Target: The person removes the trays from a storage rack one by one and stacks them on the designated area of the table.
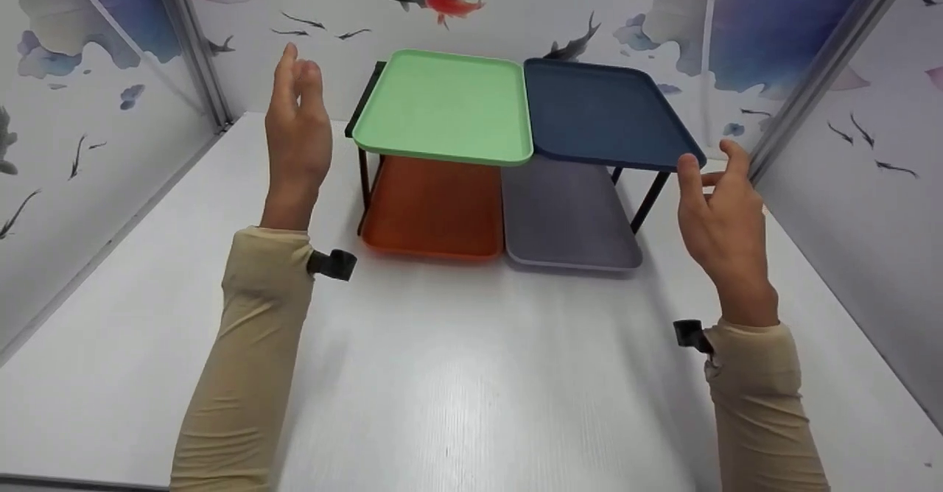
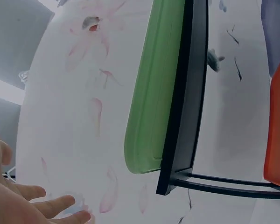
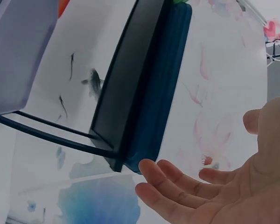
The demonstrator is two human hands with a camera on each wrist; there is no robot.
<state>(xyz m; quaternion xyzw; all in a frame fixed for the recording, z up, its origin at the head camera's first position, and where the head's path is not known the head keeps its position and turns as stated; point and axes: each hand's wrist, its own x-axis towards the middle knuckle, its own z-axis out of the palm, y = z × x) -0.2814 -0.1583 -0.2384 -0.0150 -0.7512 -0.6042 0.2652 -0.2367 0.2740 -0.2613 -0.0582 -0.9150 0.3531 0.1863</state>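
A black shelf stand [image 2: 184, 102] carries a light green tray [image 1: 446, 105] and a dark blue tray [image 1: 608, 113] side by side on top. Below them, an orange tray [image 1: 438, 208] and a grey tray [image 1: 571, 216] lie on the white table. My left hand [image 1: 298, 127] is raised to the left of the green tray, fingers extended and holding nothing. By the front right corner of the blue tray is my right hand [image 1: 722, 219], its fingers loosely bent with nothing in them. Whether its fingertips touch the blue tray I cannot tell.
White panels with painted fish and flowers enclose the table [image 1: 457, 389] at the back and sides. Metal posts [image 1: 195, 46] stand at the back corners. Black straps with small dark blocks [image 1: 335, 264] sit at both wrists.
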